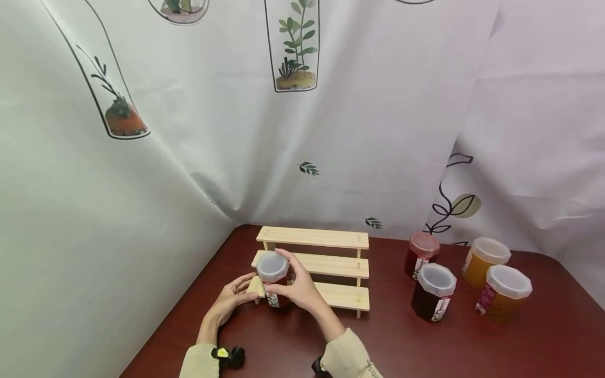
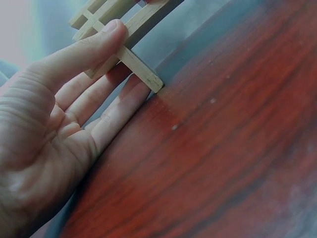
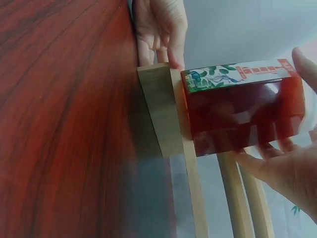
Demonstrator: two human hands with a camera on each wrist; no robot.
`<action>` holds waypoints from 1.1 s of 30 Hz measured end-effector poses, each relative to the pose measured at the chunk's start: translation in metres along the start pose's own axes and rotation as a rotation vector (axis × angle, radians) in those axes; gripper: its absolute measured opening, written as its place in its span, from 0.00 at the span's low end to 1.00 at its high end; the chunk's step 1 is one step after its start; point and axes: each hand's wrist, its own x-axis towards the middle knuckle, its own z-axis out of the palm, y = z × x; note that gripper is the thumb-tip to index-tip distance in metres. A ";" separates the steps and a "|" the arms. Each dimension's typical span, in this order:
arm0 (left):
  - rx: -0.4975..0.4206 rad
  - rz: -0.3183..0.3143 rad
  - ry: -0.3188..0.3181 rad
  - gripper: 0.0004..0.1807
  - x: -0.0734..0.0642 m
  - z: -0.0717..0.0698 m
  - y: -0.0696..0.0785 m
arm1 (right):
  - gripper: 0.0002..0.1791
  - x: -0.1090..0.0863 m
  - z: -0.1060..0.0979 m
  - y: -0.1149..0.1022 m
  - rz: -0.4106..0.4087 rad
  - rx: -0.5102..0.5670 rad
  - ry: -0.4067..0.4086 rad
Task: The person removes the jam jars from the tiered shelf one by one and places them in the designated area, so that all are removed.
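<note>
A three-step wooden display rack (image 1: pixel 341 297) stands on the dark red table. My right hand (image 1: pixel 303 287) grips a jar (image 1: pixel 272 266) of dark red contents with a translucent whitish lid, thumb on one side and fingers round the other. In the right wrist view the jar (image 3: pixel 242 114) is upright relative to the rack, its base right at the lowest step's left end. My left hand (image 1: pixel 227 303) holds that same end of the step. The left wrist view has its thumb on the board's edge and its other fingers behind the support leg (image 2: pixel 141 73).
On the right of the table (image 1: pixel 378 346) stand a jar with a reddish lid (image 1: pixel 424 245), a dark jar (image 1: pixel 434 291) and two amber jars (image 1: pixel 486 261) with whitish lids. A patterned white curtain (image 1: pixel 378 131) hangs close behind the rack and along the left side.
</note>
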 end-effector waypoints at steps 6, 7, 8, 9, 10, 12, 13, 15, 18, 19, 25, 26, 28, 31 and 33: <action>-0.012 0.010 -0.015 0.40 -0.005 0.001 -0.003 | 0.37 -0.002 0.005 0.004 -0.018 -0.061 0.082; -0.016 0.012 -0.014 0.40 -0.005 0.002 -0.003 | 0.36 -0.002 0.005 0.004 -0.033 -0.070 0.094; -0.022 0.010 -0.014 0.40 -0.004 0.003 -0.003 | 0.36 -0.002 0.004 0.004 -0.046 -0.078 0.105; -0.028 0.009 -0.014 0.40 -0.004 0.004 -0.004 | 0.35 -0.003 0.004 0.005 -0.057 -0.085 0.115; -0.032 0.008 -0.015 0.40 -0.003 0.005 -0.004 | 0.35 -0.003 0.003 0.005 -0.067 -0.089 0.123; -0.036 0.004 -0.019 0.40 -0.003 0.007 -0.005 | 0.35 -0.005 0.001 0.006 -0.080 -0.098 0.135; -0.035 0.002 -0.022 0.40 -0.003 0.007 -0.005 | 0.35 -0.006 0.000 0.005 -0.081 -0.100 0.140; -0.027 -0.002 -0.021 0.40 -0.003 0.007 -0.006 | 0.35 -0.008 -0.002 0.005 -0.075 -0.101 0.142; -0.014 0.002 -0.013 0.40 -0.005 0.004 -0.006 | 0.35 -0.012 -0.006 0.002 -0.047 -0.083 0.145; -0.011 0.006 -0.015 0.40 -0.005 0.003 -0.005 | 0.35 -0.013 -0.008 0.000 -0.036 -0.075 0.150; -0.005 0.027 -0.033 0.41 -0.002 -0.002 -0.001 | 0.34 -0.021 -0.032 -0.015 0.003 -0.070 0.230; 0.000 0.026 -0.031 0.41 0.000 -0.002 0.000 | 0.34 -0.024 -0.039 -0.019 0.007 -0.082 0.250; 0.005 0.013 -0.019 0.41 0.001 0.000 0.001 | 0.34 -0.029 -0.052 -0.026 0.013 -0.110 0.285; 0.009 -0.002 0.003 0.41 0.002 0.000 0.001 | 0.35 -0.036 -0.072 -0.038 0.010 -0.138 0.316; 0.003 -0.010 0.015 0.40 0.001 -0.001 0.000 | 0.36 -0.041 -0.087 -0.048 0.001 -0.158 0.332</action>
